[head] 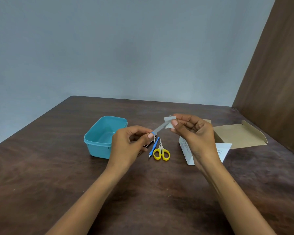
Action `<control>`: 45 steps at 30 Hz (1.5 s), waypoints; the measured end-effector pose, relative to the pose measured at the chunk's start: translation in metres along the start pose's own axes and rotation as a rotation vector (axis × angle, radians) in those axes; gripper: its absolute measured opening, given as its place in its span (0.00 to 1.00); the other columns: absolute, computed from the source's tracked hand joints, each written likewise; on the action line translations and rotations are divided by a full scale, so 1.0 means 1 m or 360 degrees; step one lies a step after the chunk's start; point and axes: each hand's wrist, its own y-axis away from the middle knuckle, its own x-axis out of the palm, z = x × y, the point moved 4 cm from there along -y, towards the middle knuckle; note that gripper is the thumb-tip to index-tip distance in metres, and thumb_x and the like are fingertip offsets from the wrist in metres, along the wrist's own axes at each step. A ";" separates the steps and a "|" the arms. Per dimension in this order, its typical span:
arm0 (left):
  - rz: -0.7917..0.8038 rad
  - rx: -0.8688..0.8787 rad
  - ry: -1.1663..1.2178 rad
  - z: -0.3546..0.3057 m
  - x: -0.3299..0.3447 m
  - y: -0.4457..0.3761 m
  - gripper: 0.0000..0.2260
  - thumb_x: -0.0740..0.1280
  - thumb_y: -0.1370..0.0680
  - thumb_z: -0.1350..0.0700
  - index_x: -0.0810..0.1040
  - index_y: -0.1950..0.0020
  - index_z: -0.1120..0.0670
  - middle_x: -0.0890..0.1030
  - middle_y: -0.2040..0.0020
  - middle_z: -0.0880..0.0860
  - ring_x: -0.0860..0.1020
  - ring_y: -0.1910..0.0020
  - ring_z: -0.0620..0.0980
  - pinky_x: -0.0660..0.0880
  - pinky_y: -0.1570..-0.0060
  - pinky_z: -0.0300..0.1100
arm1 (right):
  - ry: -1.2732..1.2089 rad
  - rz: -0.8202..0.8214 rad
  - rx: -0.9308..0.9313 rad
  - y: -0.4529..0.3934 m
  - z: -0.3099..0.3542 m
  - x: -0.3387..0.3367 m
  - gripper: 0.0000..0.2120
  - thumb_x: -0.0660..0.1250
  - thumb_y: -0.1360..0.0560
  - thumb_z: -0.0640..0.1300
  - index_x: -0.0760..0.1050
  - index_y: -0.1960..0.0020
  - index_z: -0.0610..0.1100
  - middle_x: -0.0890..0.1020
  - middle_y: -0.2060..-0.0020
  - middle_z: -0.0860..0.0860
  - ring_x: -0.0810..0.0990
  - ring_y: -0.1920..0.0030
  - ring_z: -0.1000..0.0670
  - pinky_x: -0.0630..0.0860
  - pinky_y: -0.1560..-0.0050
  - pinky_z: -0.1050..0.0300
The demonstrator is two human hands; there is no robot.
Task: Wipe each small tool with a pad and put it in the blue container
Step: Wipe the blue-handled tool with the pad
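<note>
Holding a thin tool above the worktop (pixel 41 167), the person is in the middle of a wipe. I take the yellow scissors (pixel 161 152) as the landmark; they lie flat on the worktop, closest to the person among the small tools. Touching or almost touching them on the left lies a blue-handled tool (pixel 154 147), and left of that a dark flat thing shows partly under the left hand; I cannot tell what it is.

Above and left of the scissors, the left hand (pixel 131 143) pinches the blue end of a nail file (pixel 158 128) between thumb and fingers. The grey blade goes up to the right, above the scissors, into a white pad (pixel 169 122). The right hand (pixel 192 131) pinches this pad around the blade tip with thumb and forefinger.

The file looks light, thin and rather stiff, perhaps a little springy, so I judge the blue end is the good place to hold it. The pad is soft and folds easily around the blade.

Right of the scissors lie white paper wrappers (pixel 187 150), and beyond them an open cardboard box (pixel 239 134). Left of the scissors stands the blue container (pixel 95 145), open, with nothing visible inside.
</note>
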 end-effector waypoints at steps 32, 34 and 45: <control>-0.0069 -0.0110 0.0311 0.002 0.001 0.001 0.09 0.76 0.34 0.66 0.81 0.57 0.60 0.85 0.63 0.56 0.84 0.63 0.51 0.80 0.66 0.38 | 0.1272 0.0088 -0.1180 0.021 -0.002 0.019 0.03 0.71 0.30 0.33 0.80 0.57 0.40 0.84 0.61 0.49 0.81 0.62 0.52 0.77 0.63 0.55; -0.0086 -0.0108 0.0286 0.003 0.000 0.002 0.08 0.76 0.34 0.66 0.81 0.57 0.59 0.85 0.64 0.56 0.84 0.63 0.51 0.80 0.66 0.39 | 0.1264 0.0167 -0.1181 0.024 -0.005 0.025 0.02 0.71 0.29 0.35 0.81 0.58 0.40 0.84 0.61 0.50 0.82 0.61 0.52 0.78 0.63 0.53; -0.0060 -0.0166 0.0275 0.002 0.002 0.003 0.07 0.76 0.33 0.65 0.81 0.59 0.60 0.85 0.65 0.55 0.84 0.65 0.50 0.81 0.66 0.39 | 0.1335 0.0013 -0.1228 0.018 0.001 0.014 0.03 0.71 0.30 0.32 0.80 0.58 0.39 0.84 0.63 0.49 0.81 0.63 0.51 0.76 0.63 0.57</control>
